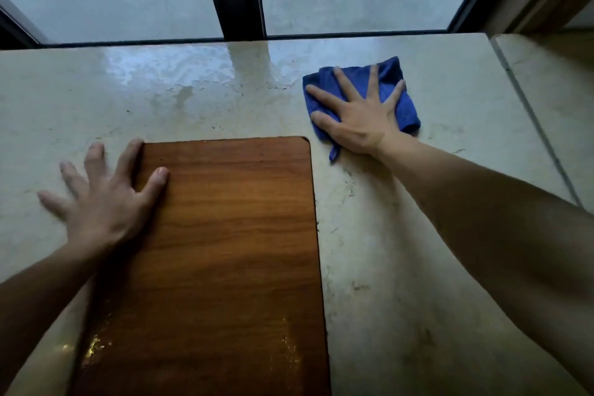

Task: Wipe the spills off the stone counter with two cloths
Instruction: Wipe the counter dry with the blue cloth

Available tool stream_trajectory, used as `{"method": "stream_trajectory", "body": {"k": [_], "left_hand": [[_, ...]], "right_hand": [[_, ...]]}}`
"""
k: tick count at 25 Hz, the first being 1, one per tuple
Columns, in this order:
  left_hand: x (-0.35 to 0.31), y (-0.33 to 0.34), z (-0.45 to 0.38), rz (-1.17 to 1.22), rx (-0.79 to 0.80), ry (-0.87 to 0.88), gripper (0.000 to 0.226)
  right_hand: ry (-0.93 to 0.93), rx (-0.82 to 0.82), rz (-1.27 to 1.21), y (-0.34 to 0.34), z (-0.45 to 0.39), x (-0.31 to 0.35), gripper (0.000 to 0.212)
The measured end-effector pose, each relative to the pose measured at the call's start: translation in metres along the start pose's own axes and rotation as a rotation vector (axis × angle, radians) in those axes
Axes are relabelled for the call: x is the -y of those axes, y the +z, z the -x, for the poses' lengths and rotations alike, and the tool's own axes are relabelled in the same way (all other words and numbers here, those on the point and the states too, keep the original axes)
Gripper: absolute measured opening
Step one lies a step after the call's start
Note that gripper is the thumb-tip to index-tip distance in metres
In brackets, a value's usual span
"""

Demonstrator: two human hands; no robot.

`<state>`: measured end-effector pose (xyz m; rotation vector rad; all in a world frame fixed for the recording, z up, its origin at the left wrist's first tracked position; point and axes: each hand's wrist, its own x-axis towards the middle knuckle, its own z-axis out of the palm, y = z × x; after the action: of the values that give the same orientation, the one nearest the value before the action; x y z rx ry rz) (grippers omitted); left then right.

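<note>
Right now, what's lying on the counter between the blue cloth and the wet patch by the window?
In the head view, only bare pale stone counter separates the folded blue cloth from the shiny wet patch.

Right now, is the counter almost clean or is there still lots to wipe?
Still plenty left. The right hand presses flat on a blue cloth on the stone counter. A shiny wet patch near the window is not wiped yet. The wooden board glistens wet at its near end. The left hand rests partly on that board with no cloth; no second cloth is in view.
</note>
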<state>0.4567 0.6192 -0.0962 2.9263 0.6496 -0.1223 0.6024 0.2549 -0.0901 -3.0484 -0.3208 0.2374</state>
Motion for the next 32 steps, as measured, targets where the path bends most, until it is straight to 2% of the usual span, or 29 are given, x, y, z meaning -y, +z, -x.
{"method": "stream_trajectory", "body": {"k": [4,7,10,12,16,20,23,26,29,32], "left_hand": [[0.004,-0.006,0.003,0.051,-0.003,0.027,0.08],[0.018,-0.012,0.028,0.115,0.045,0.128,0.083],[0.045,-0.012,0.073,0.092,0.012,0.255,0.078],[0.057,-0.015,0.089,0.077,-0.003,0.312,0.082],[0.071,-0.021,0.09,0.114,-0.008,0.304,0.072],[0.089,-0.017,0.059,0.099,-0.042,0.28,0.061],[0.096,-0.015,0.039,0.081,-0.041,0.282,0.059],[0.099,-0.008,0.034,0.059,-0.001,0.259,0.066],[0.101,-0.007,0.033,0.016,0.032,0.25,0.074],[0.101,-0.003,0.028,0.004,0.034,0.229,0.075]], "right_hand": [[-0.025,-0.027,0.031,0.027,0.142,0.021,0.057],[0.034,-0.06,0.071,0.049,0.273,0.039,0.059],[0.129,0.017,0.0,0.065,0.397,0.051,0.059],[0.193,0.002,0.004,0.074,0.465,0.066,0.059],[0.389,0.035,-0.005,0.088,0.543,0.119,0.064],[0.53,0.028,-0.007,0.097,0.54,0.16,0.07],[0.507,0.002,-0.036,0.093,0.49,0.165,0.07],[0.427,-0.049,-0.087,0.077,0.383,0.14,0.063],[0.456,-0.135,-0.033,0.057,0.251,0.099,0.059],[0.476,-0.079,-0.062,0.031,0.113,0.059,0.057]]}}
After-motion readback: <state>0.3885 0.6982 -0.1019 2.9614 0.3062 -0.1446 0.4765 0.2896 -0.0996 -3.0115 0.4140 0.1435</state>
